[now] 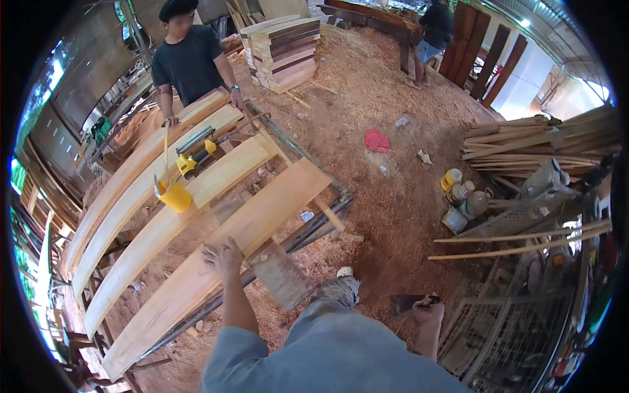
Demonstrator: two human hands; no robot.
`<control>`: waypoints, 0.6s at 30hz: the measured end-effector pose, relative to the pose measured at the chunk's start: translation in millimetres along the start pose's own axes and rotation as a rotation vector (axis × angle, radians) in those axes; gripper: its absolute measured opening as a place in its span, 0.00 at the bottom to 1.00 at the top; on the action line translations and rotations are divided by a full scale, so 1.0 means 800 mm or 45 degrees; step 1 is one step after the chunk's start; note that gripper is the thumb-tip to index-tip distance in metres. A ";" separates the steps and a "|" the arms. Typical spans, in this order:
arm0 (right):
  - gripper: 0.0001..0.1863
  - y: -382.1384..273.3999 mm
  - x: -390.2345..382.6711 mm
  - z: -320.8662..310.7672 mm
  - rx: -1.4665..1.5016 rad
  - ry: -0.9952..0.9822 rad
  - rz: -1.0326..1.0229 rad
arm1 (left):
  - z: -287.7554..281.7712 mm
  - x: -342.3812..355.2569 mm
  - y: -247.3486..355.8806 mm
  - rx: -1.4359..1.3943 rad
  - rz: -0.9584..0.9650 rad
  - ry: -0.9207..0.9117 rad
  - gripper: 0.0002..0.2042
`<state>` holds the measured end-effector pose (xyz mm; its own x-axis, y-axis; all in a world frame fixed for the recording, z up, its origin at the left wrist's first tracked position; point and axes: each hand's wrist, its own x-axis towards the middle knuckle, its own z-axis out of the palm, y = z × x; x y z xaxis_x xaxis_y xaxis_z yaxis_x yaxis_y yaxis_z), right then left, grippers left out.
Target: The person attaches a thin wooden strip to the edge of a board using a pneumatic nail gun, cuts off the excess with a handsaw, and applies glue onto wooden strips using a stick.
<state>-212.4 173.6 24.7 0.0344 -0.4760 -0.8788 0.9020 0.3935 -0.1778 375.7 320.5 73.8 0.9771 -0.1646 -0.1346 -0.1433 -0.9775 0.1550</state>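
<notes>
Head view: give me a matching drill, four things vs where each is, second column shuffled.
Things:
1. left hand
2. right hand
3. yellow container
4. red cloth

Places:
A. lying on the sawdust floor
B. standing on a pale plank
C. flat on the near plank's edge
D. low at the side, holding a dark flat tool

Pairs: 1-C, 2-D, 3-B, 4-A

The left hand (223,257) lies flat, fingers spread, on the nearest long curved plank (262,216), close to its near edge. The right hand (427,308) hangs low at the person's side, closed around a dark flat tool (407,302). Three more planks (141,196) lie alongside on the rack; a yellow bucket (174,195) and a yellow power tool (191,159) sit on them. Another person (190,59) stands at the far end, both hands on the planks.
</notes>
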 end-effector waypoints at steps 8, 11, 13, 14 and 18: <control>0.16 -0.044 0.046 0.153 -0.267 -0.192 0.024 | 0.020 0.072 0.070 -0.004 -0.196 0.215 0.36; 0.15 -0.085 0.068 0.224 -0.308 -0.312 0.128 | 0.005 0.075 0.137 -0.040 -0.273 0.191 0.34; 0.16 -0.101 0.091 0.283 -0.340 -0.310 0.059 | 0.015 0.073 0.175 -0.046 -0.284 0.153 0.31; 0.16 -0.097 0.097 0.314 -0.352 -0.392 0.052 | 0.038 0.079 0.180 -0.112 -0.197 0.321 0.29; 0.12 -0.101 0.143 0.410 -0.383 -0.433 0.060 | 0.089 0.068 0.271 -0.352 0.224 0.707 0.22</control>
<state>-140.5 -170.9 83.8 0.2568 -0.6635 -0.7027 0.7326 0.6079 -0.3062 386.3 90.1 30.1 0.8893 -0.1537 0.4308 -0.3353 -0.8597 0.3854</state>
